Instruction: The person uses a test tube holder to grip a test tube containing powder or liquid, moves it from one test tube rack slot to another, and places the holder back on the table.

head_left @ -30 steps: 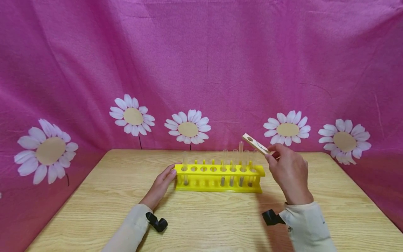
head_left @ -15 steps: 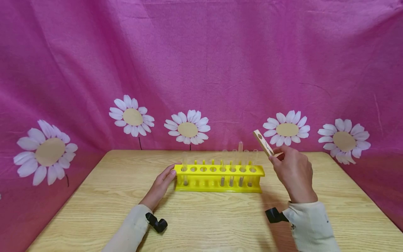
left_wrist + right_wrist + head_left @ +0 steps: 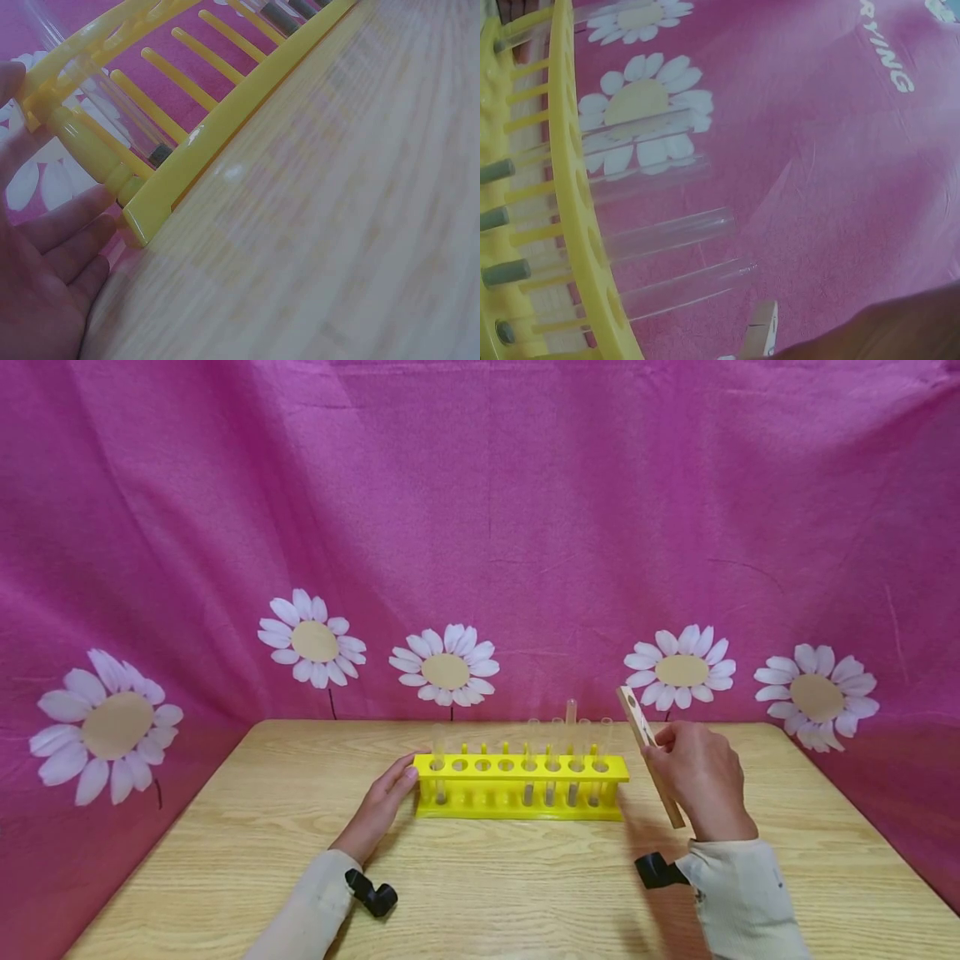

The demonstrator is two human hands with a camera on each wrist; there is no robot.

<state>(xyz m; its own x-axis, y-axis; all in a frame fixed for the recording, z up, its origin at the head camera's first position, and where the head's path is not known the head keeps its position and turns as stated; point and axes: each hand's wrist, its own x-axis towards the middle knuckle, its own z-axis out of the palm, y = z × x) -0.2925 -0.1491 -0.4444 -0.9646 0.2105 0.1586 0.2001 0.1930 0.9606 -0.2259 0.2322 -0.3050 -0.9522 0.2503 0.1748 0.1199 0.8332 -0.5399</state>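
Note:
A yellow test tube rack [image 3: 480,775] stands lengthwise on the table. My left hand [image 3: 381,802] grips its left end; in the left wrist view the thumb is at the top bar and the fingers touch the end post. One glass test tube [image 3: 438,739] with dark contents at its bottom is in the leftmost hole, and several more test tubes [image 3: 667,234] fill the right-hand holes. Another tube [image 3: 572,714] rises higher at the rack's back. Right of the rack, my right hand [image 3: 701,777] pinches a wooden test tube clamp [image 3: 637,720], tilted and apart from the tubes.
The wooden table [image 3: 480,885] extends around the rack. A pink cloth [image 3: 480,527] printed with white daisies hangs behind and at both sides. Yellow drying pegs [image 3: 180,82] line the rack's back. Black wrist cameras are strapped to both sleeves.
My right hand has moved right and slightly down, away from the tubes. The clamp has swung from slanting left to steeper, its lower end now showing below the fingers. The left hand stays on the rack.

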